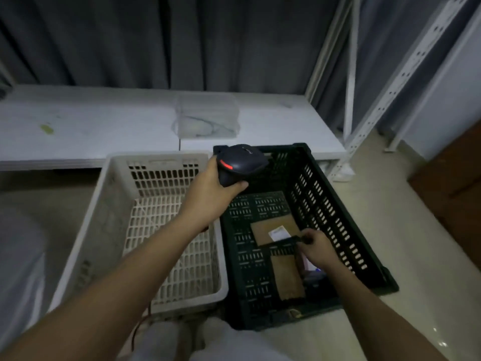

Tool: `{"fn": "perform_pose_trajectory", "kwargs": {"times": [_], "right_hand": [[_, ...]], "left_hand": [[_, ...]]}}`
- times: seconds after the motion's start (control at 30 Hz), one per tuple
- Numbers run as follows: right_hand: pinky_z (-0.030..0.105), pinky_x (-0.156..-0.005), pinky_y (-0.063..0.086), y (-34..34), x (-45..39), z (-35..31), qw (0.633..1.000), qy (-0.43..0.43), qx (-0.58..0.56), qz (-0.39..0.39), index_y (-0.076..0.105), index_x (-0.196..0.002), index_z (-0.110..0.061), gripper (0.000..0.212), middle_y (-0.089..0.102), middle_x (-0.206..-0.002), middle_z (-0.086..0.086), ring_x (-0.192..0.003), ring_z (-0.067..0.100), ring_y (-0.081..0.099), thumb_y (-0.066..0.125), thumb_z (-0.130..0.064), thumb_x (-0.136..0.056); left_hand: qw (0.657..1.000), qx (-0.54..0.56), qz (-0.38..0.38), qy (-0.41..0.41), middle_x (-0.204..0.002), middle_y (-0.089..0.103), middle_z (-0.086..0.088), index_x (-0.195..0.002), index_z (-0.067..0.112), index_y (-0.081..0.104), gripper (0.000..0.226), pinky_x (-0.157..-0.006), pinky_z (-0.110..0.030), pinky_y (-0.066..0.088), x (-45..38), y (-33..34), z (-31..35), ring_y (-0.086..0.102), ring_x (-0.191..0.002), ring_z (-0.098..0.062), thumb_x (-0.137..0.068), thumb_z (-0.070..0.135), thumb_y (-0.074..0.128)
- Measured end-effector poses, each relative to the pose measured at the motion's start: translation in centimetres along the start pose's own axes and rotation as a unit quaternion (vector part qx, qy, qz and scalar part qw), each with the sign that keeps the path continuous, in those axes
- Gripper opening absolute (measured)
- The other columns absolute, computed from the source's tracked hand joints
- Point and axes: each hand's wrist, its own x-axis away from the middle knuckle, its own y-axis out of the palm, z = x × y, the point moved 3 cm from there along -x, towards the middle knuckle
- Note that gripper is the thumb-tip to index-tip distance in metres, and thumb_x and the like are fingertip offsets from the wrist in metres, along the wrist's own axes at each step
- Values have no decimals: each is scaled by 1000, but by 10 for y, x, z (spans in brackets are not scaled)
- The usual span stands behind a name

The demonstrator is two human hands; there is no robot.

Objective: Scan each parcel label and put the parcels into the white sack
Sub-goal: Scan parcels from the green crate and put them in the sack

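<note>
White platform (91,131): low slab running across the far side, just behind both crates; a clear plastic tub (207,116) sits on it with pale cords inside.
White sack (18,269): pale bulk at the left edge, beside the white crate; its mouth is not visible.
White crate (104,217): slatted, on the floor at left, nothing visible on its floor; its right wall touches the dark crate.
Dark crate (338,217): slatted, at right; bare floor tiles lie open along its right side.
Far parcel (270,227): brown, flat on the dark crate's floor, white label up.
Near parcel (287,280): brown, closer to the front wall, partly under a dark strip the right hand holds.
Left hand (208,194): fingers wrapped round the scanner (240,162), held above the crates' shared rim.
Right hand (315,247): inside the dark crate, fingertips pinching the dark strip (282,246) between the parcels.
</note>
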Motion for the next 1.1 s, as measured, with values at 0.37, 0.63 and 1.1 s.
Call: {"fn": "perform_pose_trajectory", "kwargs": {"times": [0.37,0.63,1.1], "right_hand": [[68,-108,18,80,-90,114,929,269,240,-87,30,-142,-31,65,4,-157,18,-139,47,9,27,-65,-87],[55,-107,25,53,-66,76,931,210,298,-22,28,-140,-32,70,24,-147,23,-134,44,24,45,-68,-83],[47,-84,57,-58,39,-162,942,-8,-334,22,44,-127,-26,89,54,-127,8,-106,27,60,71,-70,-54]], "left_hand": [[994,-28,-84,-63,-126,59,3,-135,27,43,63,-93,-39,49,-56,74,-99,57,-109,-18,-81,29,75],[992,-30,-95,-74,-116,62,5,-133,27,46,61,-85,-40,53,-44,76,-104,62,-98,-18,-79,29,77],[985,109,127,-37,-105,66,0,-121,18,56,50,-80,-28,47,17,-28,15,64,-101,-25,-77,13,78]]}}
